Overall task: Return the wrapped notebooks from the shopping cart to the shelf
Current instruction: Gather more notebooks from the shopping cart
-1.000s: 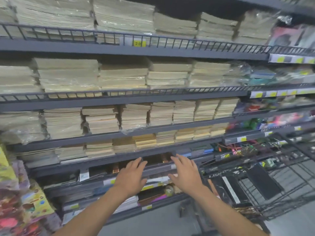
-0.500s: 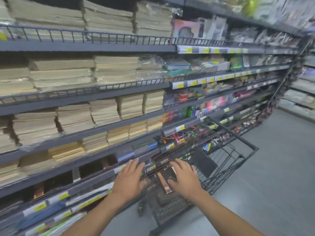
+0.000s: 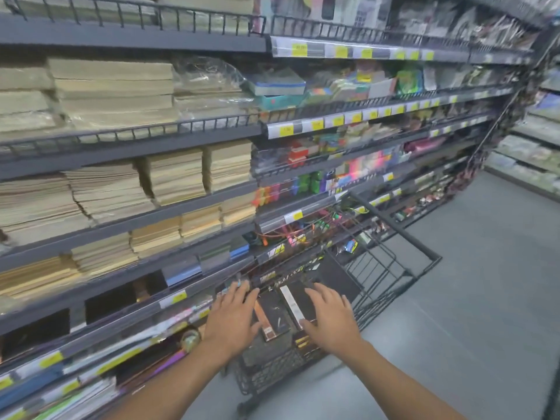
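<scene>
A: The wrapped notebooks [image 3: 283,310] lie flat in the shopping cart [image 3: 391,268], dark covers up, at least two side by side. None is on its way to the shelf yet.

B: And the hands?

A: Both are over the cart. The left hand [image 3: 233,318] and the right hand [image 3: 328,316] have fingers spread wide, empty, just above or touching the covers; I cannot tell which.

B: So how much is left?

A: By my reckoning, all that shows here: grasp, lift, carry over, repeat.

B: Where would they go?

A: Probably the low shelf [image 3: 100,304] beside the cart, which has dark gaps. Higher shelves hold stacks of pale paper pads [image 3: 112,86]. The grey floor [image 3: 469,298] is bare along the aisle.
</scene>
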Available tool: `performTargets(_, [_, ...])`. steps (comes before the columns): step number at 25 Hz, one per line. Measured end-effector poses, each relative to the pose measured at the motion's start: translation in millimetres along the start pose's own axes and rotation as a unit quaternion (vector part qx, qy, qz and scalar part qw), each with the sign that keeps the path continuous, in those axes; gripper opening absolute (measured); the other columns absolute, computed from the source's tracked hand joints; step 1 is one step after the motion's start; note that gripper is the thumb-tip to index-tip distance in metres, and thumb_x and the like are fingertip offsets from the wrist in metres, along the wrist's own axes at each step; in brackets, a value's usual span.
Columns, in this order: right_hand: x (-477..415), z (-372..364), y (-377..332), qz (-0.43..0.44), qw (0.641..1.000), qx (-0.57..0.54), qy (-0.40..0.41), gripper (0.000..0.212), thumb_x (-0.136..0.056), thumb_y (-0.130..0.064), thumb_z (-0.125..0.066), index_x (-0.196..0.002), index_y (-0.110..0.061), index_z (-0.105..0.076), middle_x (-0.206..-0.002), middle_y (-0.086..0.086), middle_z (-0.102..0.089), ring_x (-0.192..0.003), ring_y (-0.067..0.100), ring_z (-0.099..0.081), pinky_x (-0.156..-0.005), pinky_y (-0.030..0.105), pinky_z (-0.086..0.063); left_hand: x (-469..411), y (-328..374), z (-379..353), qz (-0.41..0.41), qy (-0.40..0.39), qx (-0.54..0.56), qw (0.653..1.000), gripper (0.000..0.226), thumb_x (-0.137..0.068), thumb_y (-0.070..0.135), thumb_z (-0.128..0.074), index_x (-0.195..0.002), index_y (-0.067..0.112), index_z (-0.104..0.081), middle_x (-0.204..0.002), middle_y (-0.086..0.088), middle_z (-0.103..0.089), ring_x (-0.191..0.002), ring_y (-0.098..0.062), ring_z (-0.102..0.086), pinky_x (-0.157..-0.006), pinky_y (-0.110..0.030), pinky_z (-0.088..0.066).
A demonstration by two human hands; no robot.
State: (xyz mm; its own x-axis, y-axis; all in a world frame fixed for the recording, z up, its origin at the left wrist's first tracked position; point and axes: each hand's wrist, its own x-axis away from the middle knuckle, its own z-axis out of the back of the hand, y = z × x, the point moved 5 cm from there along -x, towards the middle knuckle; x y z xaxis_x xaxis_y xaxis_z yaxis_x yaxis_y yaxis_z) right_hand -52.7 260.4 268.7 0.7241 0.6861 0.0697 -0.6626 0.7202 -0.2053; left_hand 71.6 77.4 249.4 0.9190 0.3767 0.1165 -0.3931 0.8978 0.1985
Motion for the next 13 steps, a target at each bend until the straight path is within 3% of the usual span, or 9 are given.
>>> performTargets(7, [-83.3, -27.3, 28.8, -0.008, 0.998, 0.009, -0.063, 0.075, -0.091, -0.054, -0.054, -0.155, -0.031, -0.025, -0.165, -0.004, -0.021, -0.152, 0.019, -0.018, -0.124, 0.051, -0.013, -92.6, -19.7, -40.1, 0.016, -0.037, 0.035, 0.999, 0.08, -0.099, 0.052, -0.05, -0.164, 0.029, -0.01, -0.173, -0.002, 0.0, -0.16, -0.027, -0.001, -0.128, -0.051, -0.013])
performTargets(13, [-148.8, -59.4, 46.6, 0.021, 0.994, 0.027, -0.107, 0.069, -0.091, -0.054, -0.053, -0.152, -0.028, -0.032, -0.156, -0.004, -0.035, -0.145, 0.02, -0.03, -0.12, 0.043, -0.023, -145.7, -28.4, -63.5, 0.035, -0.078, 0.042, 0.995, 0.081, -0.099, 0.049, -0.055, -0.163, 0.027, -0.011, -0.173, -0.003, -0.004, -0.16, -0.028, -0.004, -0.127, -0.052, -0.012])
